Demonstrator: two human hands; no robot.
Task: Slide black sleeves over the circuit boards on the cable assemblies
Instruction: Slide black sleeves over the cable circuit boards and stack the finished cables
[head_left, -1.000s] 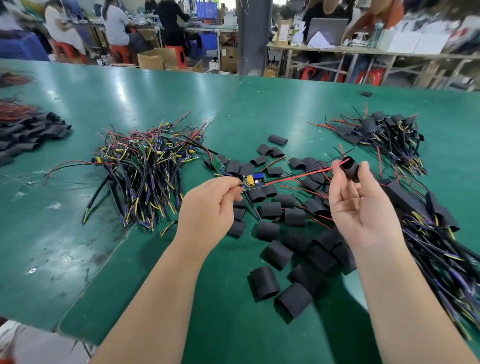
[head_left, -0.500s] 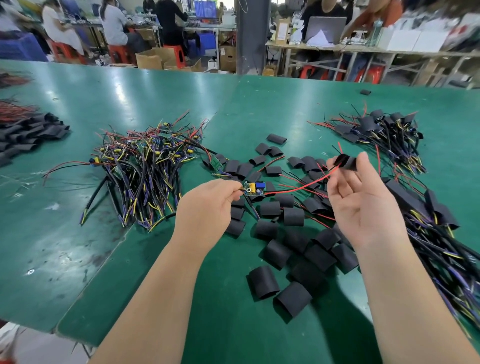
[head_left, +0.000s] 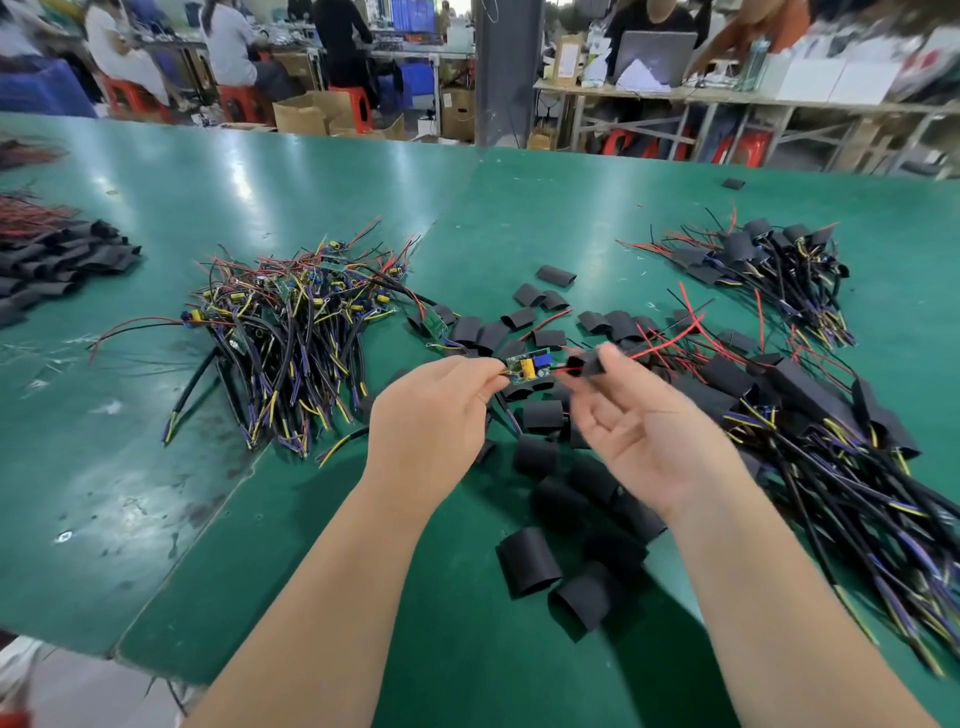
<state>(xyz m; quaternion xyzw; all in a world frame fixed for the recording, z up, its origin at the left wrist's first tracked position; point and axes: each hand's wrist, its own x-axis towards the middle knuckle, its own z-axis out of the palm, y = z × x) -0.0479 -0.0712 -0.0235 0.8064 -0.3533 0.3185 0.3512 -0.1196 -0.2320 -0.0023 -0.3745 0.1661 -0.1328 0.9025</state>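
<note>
My left hand (head_left: 434, 415) pinches the left end of a small circuit board (head_left: 529, 365) with yellow and blue parts. Red wires (head_left: 670, 340) run from the board to the right. My right hand (head_left: 639, 431), palm up and blurred, holds a black sleeve (head_left: 589, 364) threaded on those red wires, a short gap right of the board. Loose black sleeves (head_left: 530, 561) lie scattered on the green table under and in front of both hands.
A heap of unsleeved cable assemblies (head_left: 291, 332) lies to the left. Sleeved assemblies (head_left: 841, 441) pile up on the right and at the far right (head_left: 763, 265). More black sleeves (head_left: 57, 260) sit at the far left. The table edge (head_left: 156, 670) runs near left. People work behind.
My right hand has slid the sleeve leftward along the red wires, from well right of the board to just beside it. The left hand has held the board almost still.
</note>
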